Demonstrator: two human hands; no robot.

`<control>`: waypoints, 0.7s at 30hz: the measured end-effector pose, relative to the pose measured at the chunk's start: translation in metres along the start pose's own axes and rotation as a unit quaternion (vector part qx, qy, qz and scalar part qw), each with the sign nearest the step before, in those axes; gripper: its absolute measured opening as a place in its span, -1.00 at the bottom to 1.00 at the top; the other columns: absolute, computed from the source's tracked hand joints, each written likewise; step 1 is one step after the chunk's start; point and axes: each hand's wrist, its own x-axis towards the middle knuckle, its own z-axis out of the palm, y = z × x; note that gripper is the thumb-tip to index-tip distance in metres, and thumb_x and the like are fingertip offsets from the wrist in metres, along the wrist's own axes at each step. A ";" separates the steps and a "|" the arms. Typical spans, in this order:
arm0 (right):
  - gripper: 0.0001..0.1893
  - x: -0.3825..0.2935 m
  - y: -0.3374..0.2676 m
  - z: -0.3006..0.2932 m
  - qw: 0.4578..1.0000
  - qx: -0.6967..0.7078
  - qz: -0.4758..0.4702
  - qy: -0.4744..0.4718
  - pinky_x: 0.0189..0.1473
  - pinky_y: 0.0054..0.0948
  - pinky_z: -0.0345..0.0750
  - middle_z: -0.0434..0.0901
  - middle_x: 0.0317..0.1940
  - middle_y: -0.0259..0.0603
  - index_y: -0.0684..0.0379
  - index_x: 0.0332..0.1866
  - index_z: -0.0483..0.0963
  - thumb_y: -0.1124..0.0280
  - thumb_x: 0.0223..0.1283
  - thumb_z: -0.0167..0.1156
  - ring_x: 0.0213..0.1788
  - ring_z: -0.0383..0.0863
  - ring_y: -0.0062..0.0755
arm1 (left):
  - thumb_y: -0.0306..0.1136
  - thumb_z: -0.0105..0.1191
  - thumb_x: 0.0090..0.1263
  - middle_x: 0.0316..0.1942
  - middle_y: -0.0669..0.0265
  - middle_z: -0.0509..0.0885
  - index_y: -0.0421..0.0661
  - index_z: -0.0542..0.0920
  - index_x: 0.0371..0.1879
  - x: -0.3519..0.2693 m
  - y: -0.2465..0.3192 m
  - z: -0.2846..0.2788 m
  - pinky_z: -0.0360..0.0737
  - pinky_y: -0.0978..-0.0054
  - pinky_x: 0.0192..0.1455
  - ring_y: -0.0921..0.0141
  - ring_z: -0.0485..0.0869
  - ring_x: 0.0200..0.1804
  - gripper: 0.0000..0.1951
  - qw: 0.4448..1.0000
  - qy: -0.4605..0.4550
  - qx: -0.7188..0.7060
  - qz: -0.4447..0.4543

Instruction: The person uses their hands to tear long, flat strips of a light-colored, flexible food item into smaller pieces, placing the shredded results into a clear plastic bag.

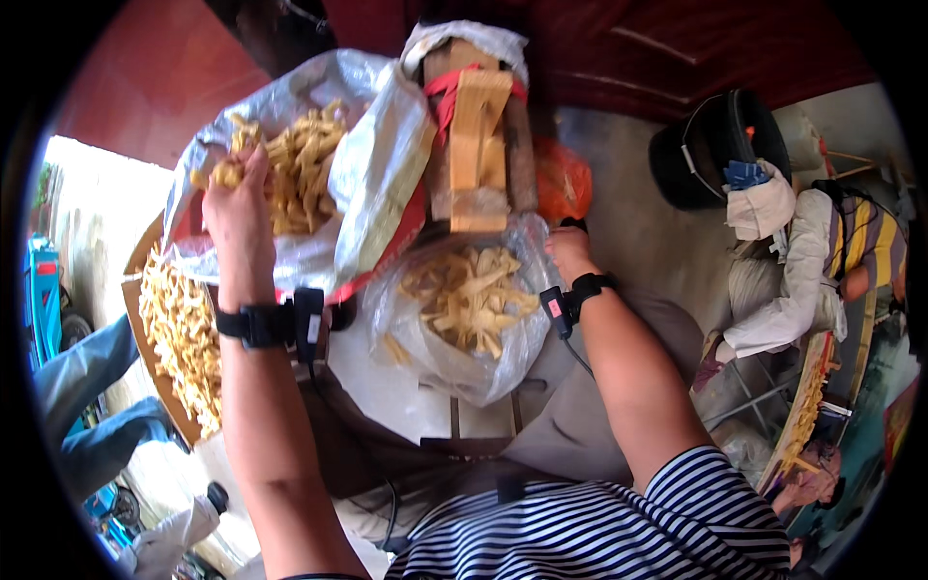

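Observation:
My left hand (238,192) is closed around a few knobbly yellowish pieces (227,174) over a large sack (370,174) with a whitish plastic liner, which holds more long yellowish pieces (304,170). At the right edge of a clear plastic bag (478,380), my right hand (569,250) is curled round a small black object (574,223), mostly hidden by the fingers. Pale, split, branching pieces (475,293) lie in that bag, between my knees. Just beyond it stands a wooden block fixture (478,156) with a red cloth (444,101) tied around its base.
At left, a cardboard box (134,308) holds many small yellowish pieces. An orange plastic bag (564,181) lies right of the fixture, and a black bucket (678,163) stands farther right. Other people are at the left and right edges. Dark red panels stand ahead.

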 end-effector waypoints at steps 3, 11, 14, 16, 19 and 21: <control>-0.80 -0.066 -0.032 0.028 0.941 -0.149 -0.134 -0.274 -0.29 -0.37 0.55 0.64 -0.32 -0.06 0.21 -0.13 0.54 0.42 0.15 0.14 -0.31 0.66 -0.36 | -0.36 0.24 0.24 -0.28 0.24 0.65 -0.21 0.55 -0.01 0.000 -0.011 -0.014 0.54 0.52 -0.11 0.43 0.62 -0.22 -0.64 0.995 0.047 0.080 0.027; -0.72 -0.144 -0.052 0.010 0.826 -0.457 -0.164 -0.285 0.04 -0.16 0.51 0.61 -0.08 0.01 0.17 -0.10 0.59 0.29 0.15 0.10 0.05 0.57 -0.03 | -0.50 0.18 0.20 0.11 0.12 0.54 -0.10 0.51 0.11 -0.004 -0.009 -0.005 0.42 0.27 0.24 0.17 0.49 0.18 -0.57 0.890 0.084 0.308 0.326; -0.67 -0.137 -0.061 0.017 0.774 -0.513 -0.083 -0.362 0.06 -0.18 0.51 0.57 0.03 0.03 0.15 0.02 0.54 0.37 0.13 0.08 0.07 0.58 -0.02 | -0.55 0.13 0.23 0.11 0.13 0.54 -0.10 0.54 0.06 -0.024 0.013 0.001 0.43 0.29 0.24 0.19 0.49 0.19 -0.62 0.906 0.051 0.200 0.369; -0.65 -0.134 -0.063 0.018 0.752 -0.510 -0.092 -0.407 0.07 -0.21 0.50 0.55 0.07 -0.01 0.13 0.04 0.53 0.42 0.11 0.08 0.06 0.57 -0.02 | -0.61 0.10 0.24 0.04 0.18 0.61 -0.11 0.57 0.00 -0.037 0.022 0.011 0.48 0.36 0.19 0.24 0.56 0.12 -0.67 0.918 0.016 0.136 0.372; -0.70 -0.135 -0.046 0.025 0.772 -0.452 -0.222 -0.388 0.08 -0.27 0.48 0.53 0.07 -0.16 0.10 -0.05 0.56 0.46 0.06 0.09 0.09 0.51 -0.07 | -0.64 0.10 0.23 -0.07 0.23 0.67 -0.11 0.61 -0.08 -0.060 0.028 0.018 0.50 0.40 0.14 0.27 0.62 0.04 -0.72 0.916 -0.018 0.113 0.384; -0.72 -0.152 -0.041 0.022 0.766 -0.432 -0.368 -0.302 0.10 -0.32 0.46 0.50 0.05 -0.25 0.09 -0.10 0.57 0.46 0.03 0.11 0.12 0.45 -0.11 | -0.66 0.09 0.21 -0.10 0.22 0.68 -0.11 0.61 -0.13 -0.065 0.029 0.020 0.48 0.37 0.11 0.25 0.62 0.01 -0.73 0.892 -0.039 0.126 0.433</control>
